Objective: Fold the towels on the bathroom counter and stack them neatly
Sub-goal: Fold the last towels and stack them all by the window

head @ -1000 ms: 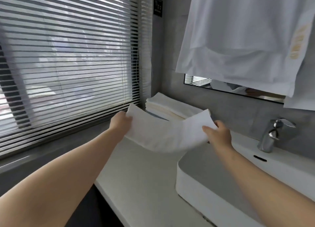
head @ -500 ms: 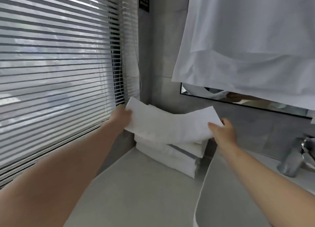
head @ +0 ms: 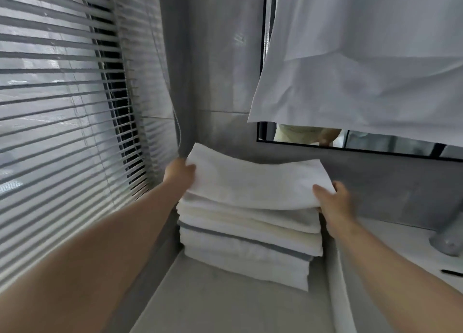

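A folded white towel (head: 253, 182) lies across the top of a stack of folded towels (head: 248, 242) in the counter's back corner. My left hand (head: 179, 172) grips the towel's left edge, thumb on top. At the towel's near right corner my right hand (head: 334, 198) pinches the cloth, thumb over the top and fingers beneath. The stack holds several white and cream towels, one with a grey stripe. It stands on the pale counter (head: 225, 305).
Window blinds (head: 62, 107) fill the left side, close to my left arm. A large white cloth (head: 363, 64) hangs over the mirror (head: 375, 142) above the stack. The basin's rim (head: 335, 295) and a faucet base (head: 446, 240) lie to the right.
Both hands carried the folded towel forward and down over the stack; it now rests on top. The view moved closer to the corner.
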The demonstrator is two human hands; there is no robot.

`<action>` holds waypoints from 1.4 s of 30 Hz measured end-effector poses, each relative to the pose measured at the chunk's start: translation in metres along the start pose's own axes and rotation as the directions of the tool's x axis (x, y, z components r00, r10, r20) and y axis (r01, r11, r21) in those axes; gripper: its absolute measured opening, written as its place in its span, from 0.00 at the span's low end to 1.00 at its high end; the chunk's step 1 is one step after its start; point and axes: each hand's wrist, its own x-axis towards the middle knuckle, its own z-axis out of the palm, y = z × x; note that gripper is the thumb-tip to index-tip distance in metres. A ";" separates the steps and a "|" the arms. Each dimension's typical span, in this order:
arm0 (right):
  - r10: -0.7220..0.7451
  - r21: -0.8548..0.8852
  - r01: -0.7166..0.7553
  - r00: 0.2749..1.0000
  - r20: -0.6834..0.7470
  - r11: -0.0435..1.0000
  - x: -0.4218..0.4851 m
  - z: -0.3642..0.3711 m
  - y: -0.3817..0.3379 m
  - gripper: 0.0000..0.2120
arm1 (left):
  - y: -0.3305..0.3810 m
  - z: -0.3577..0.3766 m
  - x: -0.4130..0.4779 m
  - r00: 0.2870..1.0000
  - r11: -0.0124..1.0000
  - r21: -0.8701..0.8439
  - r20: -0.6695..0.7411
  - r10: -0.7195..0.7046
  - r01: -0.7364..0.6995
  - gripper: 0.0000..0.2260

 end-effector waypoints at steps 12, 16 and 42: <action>0.147 -0.135 -0.162 0.982 -0.116 0.978 0.005 0.017 0.047 0.05 | -0.043 0.041 0.040 0.992 0.996 0.023 0.088 -0.088 0.086 0.16; 0.165 -0.200 -0.197 0.973 -0.163 0.960 0.005 0.018 0.048 0.07 | -0.047 0.040 0.033 0.992 0.986 0.139 0.074 -0.098 0.088 0.16; -0.051 -0.892 -0.027 0.997 -0.056 0.451 -0.112 -0.203 0.005 0.24 | 0.141 0.163 -0.263 0.493 0.455 0.201 0.467 0.735 -0.868 0.17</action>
